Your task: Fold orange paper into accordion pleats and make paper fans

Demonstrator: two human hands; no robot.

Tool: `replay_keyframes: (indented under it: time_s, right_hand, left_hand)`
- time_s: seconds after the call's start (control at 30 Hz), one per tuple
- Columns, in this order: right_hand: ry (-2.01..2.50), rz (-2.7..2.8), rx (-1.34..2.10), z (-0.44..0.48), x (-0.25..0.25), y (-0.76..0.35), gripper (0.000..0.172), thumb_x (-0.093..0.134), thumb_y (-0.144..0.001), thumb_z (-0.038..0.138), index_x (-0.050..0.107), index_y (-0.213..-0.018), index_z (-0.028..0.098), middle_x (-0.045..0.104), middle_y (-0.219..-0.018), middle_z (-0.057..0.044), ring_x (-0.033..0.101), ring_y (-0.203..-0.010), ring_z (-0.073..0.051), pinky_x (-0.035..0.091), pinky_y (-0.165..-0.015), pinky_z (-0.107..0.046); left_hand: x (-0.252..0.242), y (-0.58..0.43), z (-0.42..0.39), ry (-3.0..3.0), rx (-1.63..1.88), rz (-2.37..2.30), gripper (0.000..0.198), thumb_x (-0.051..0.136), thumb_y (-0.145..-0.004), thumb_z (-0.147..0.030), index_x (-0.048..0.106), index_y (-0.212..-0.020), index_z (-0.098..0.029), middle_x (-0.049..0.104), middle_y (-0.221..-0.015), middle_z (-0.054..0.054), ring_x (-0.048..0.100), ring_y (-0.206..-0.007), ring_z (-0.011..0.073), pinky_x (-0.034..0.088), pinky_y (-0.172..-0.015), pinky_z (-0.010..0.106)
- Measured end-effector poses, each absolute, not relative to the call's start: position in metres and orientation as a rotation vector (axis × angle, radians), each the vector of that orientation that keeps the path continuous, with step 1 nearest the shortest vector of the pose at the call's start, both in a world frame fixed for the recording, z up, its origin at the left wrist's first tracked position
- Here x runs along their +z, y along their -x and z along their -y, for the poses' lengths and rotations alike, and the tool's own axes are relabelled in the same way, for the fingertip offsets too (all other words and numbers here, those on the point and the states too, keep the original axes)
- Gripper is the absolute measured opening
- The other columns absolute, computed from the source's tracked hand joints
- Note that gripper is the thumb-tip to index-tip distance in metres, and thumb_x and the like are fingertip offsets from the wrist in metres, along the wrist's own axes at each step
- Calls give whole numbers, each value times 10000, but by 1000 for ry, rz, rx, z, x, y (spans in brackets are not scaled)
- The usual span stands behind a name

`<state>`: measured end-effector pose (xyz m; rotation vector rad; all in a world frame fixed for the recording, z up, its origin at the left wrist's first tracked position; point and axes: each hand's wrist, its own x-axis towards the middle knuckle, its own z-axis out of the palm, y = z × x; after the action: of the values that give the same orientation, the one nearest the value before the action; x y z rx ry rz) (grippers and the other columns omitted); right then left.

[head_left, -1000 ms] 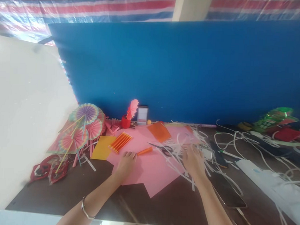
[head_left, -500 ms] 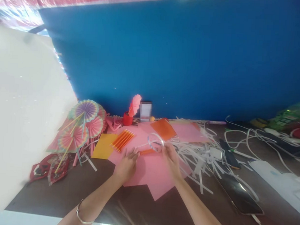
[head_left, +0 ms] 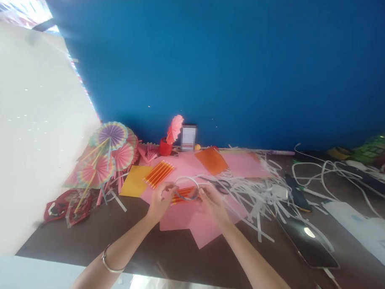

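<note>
My left hand point(head_left: 160, 199) and my right hand point(head_left: 212, 201) are closed on the two sides of a thin pale ring point(head_left: 187, 181), probably a tape roll, held just above a pink paper sheet point(head_left: 190, 214). An orange pen-like stick point(head_left: 183, 194) lies under the ring, between the hands. A bracelet point(head_left: 110, 263) sits on my left wrist. Scissors point(head_left: 219, 185) lie just right of the ring, among white paper strips point(head_left: 256, 197).
Orange sticks point(head_left: 159, 173) lie on a yellow sheet point(head_left: 135, 181). Folded paper fans point(head_left: 106, 156) are piled at the left, a red cup point(head_left: 165, 147) with a pink fan behind. A phone point(head_left: 305, 245), white cables point(head_left: 330, 174) and a blue board point(head_left: 214, 69) bound the table.
My right hand left the strip pile at the right, carried the ring leftward, and both hands now hold it over the pink sheet. The camera tilted slightly down.
</note>
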<state>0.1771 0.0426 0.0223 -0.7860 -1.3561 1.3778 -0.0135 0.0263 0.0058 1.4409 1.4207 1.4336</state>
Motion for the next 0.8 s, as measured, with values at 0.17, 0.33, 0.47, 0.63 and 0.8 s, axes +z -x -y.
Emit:
replay_keyframes:
  time_s: [0.17, 0.33, 0.47, 0.63, 0.8]
  right_hand:
    - [1185, 1570, 852, -76, 18, -193, 214, 475, -841, 345, 622, -920, 212, 645, -952, -74, 592, -899, -218, 461, -815, -366]
    - [1411, 2145, 408, -123, 18, -188, 179, 520, -773, 183, 666, -876, 185, 610, -961, -91, 519, -963, -236, 382, -886, -387]
    - [1510, 2366, 363, -139, 21, -170, 131, 576, -736, 200, 671, -826, 201, 549, -1017, -103, 459, -1002, -268, 373, -843, -400]
    - [1496, 2383, 391, -146, 22, -168, 88, 557, -740, 193, 620, -678, 193, 561, -1006, -83, 456, -1025, -267, 360, -844, -400]
    - [1538, 2054, 367, -149, 30, -209, 224, 391, -854, 243, 581, -955, 184, 624, -882, -73, 559, -802, -193, 409, -741, -320]
  left_hand:
    - [2, 23, -39, -1059, 1616, -1340, 347, 673, -691, -409, 635, -897, -132, 696, -863, 84, 644, -819, 179, 502, -747, 296]
    - [-6, 28, -45, -1007, 1659, -1286, 357, 666, -699, -407, 623, -918, -129, 692, -863, 82, 646, -804, 167, 516, -743, 298]
    - [-8, 27, -45, -1043, 1663, -1274, 329, 647, -713, -406, 638, -895, -132, 689, -850, 74, 646, -808, 175, 529, -729, 300]
    - [-7, 28, -46, -1048, 1670, -1237, 300, 659, -700, -390, 650, -844, -127, 684, -772, 60, 649, -707, 167, 528, -668, 290]
    - [-6, 28, -45, -1092, 1664, -1196, 278, 653, -713, -349, 664, -881, -128, 703, -879, 105, 660, -809, 198, 524, -738, 316]
